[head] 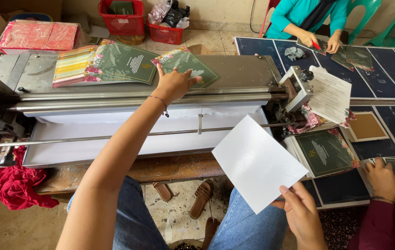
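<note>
Two hands at a roller machine: one on a printed card, one holding a blank sheet.

The left hand (pixel 175 84) lies flat, fingers spread, pressing a dark green floral printed card (pixel 189 64) onto the grey metal bed of the roller machine (pixel 234 69), just behind its two steel rollers (pixel 114 99). The right hand (pixel 302 214) has its grip closed on the lower corner of one plain white rectangular sheet (pixel 257 162), held tilted above the lap. The sheet looks light, thin and fairly stiff, likely to crease if squeezed, so an edge or corner pinch suits it. One more stack of green cards (pixel 114 62) lies left of the pressed card. Two co-workers' hands, one in a maroon sleeve (pixel 382 178), one in teal (pixel 308 37), handle similar cards on the tabletop (pixel 392 120).
</note>
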